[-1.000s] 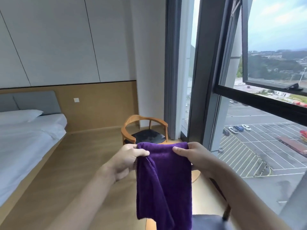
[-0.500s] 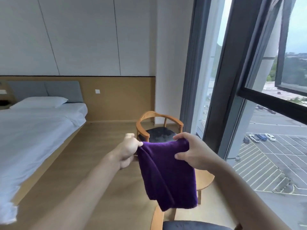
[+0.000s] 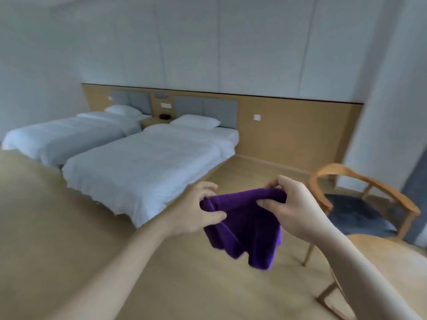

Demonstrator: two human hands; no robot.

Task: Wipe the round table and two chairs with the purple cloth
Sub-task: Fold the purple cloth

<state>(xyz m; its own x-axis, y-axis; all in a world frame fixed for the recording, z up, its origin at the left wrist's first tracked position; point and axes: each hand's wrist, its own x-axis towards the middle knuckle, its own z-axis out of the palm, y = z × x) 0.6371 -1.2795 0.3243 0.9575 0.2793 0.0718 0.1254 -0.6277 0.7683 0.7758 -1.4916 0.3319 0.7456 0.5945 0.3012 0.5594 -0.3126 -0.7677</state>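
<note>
Since the frame 0.5 s ago the view has swung left, away from the window, so that 2 beds now fill the middle distance, and the purple cloth (image 3: 245,225) has bunched shorter between the hands. It is held in mid-air above the floor, its top edge stretched roughly level from left to right, that edge being its long axis, while the rest hangs down in loose folds to a rumpled lower hem. The left hand (image 3: 196,211) pinches the left end with thumb and curled fingers (image 3: 208,187); the right hand (image 3: 293,209) pinches the right end likewise, thumb in front. Right of the hands stands a wooden chair (image 3: 367,204) with a curved back and a dark seat, and the pale round bench (image 3: 392,257) shows at the lower right edge, partly behind the right forearm. The nearer bed (image 3: 143,167) and the farther bed (image 3: 69,137) are made in white, against a wooden headboard panel (image 3: 295,132) and a white wall. The floor (image 3: 57,227) is light wood.
</note>
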